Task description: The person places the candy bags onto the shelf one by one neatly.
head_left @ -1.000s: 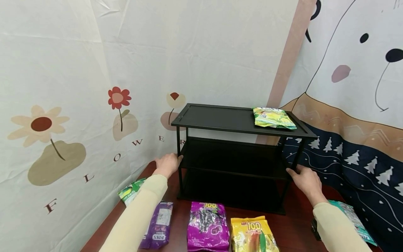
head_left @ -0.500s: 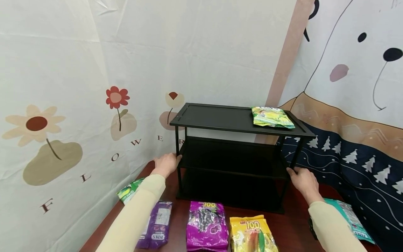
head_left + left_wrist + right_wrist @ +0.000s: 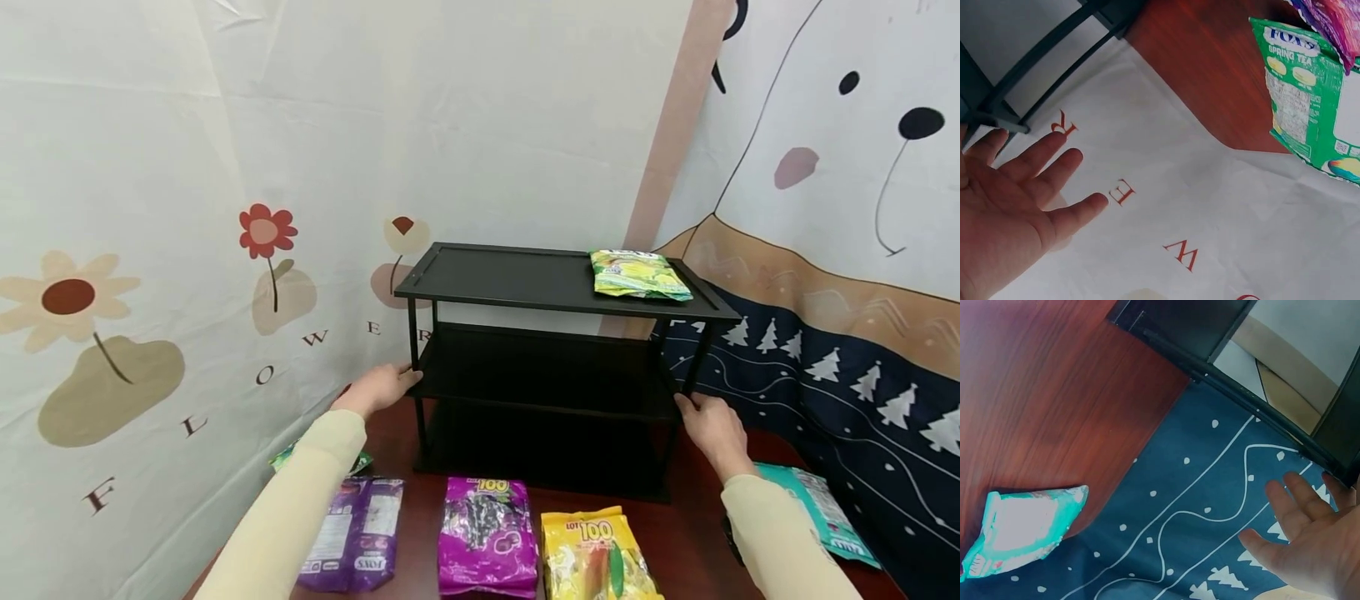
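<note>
Head view: barely any change over the last second. The left cream sleeve [image 3: 288,500] has swung outward, uncovering one end of the green plastic Fox's bag [image 3: 362,463], but the left hand [image 3: 378,388] and right hand [image 3: 715,429] are still at opposite ends of the black three-tier rack [image 3: 510,279], which stands on the dark red wooden counter [image 3: 420,533]. So I'd guess it's just being steadied.

Left wrist: fingers [image 3: 1079,215] loose and spread; thumb and forefinger seem to lightly pinch the rack at middle-shelf height.

Right wrist: same deal, fingers [image 3: 1288,512] fanned out, apparent pinch, thumb mostly cropped.
</note>
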`<state>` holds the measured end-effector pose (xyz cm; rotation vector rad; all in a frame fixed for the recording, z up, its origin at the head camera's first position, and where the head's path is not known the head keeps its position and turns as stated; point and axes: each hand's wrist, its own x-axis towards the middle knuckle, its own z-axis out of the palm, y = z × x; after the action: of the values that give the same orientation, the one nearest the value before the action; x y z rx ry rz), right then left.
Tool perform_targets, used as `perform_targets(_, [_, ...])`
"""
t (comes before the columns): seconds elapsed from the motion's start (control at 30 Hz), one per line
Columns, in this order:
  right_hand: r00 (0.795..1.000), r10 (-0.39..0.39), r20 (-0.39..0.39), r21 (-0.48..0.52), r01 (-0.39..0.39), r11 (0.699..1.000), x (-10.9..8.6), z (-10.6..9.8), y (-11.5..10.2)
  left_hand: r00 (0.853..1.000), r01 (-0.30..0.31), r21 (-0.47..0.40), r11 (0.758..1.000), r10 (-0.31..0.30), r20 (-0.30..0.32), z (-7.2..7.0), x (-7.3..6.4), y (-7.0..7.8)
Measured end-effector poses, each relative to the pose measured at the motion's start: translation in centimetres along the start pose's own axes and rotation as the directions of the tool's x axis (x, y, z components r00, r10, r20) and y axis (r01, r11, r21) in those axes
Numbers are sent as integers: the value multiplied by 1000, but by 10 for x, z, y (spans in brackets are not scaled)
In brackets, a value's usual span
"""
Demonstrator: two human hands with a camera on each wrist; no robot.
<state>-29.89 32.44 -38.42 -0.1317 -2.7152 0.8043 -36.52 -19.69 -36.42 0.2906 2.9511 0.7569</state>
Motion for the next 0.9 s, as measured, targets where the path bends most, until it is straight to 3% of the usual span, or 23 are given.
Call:
perform_targets(0.27, [1000,12,-3,3,-12,1000,1,-2,-4,1000,-11,25,1000,12,-18,-19,-7,-23])
perform_targets(0.57, [998,47,40,14,-48,999,1,-5,-6,991,120,36,992,-118,-65,-22,-31,-69])
perform_targets(0.77, [998,42,39,15,-43,999,1,-4,-5,969,242,56,969,-238,-65,-15,-52,-101])
perform_targets(0.9, [998,49,40,19,-50,999,0,-1,-4,936,349,86,933,-343,-73,-7,-56,-128])
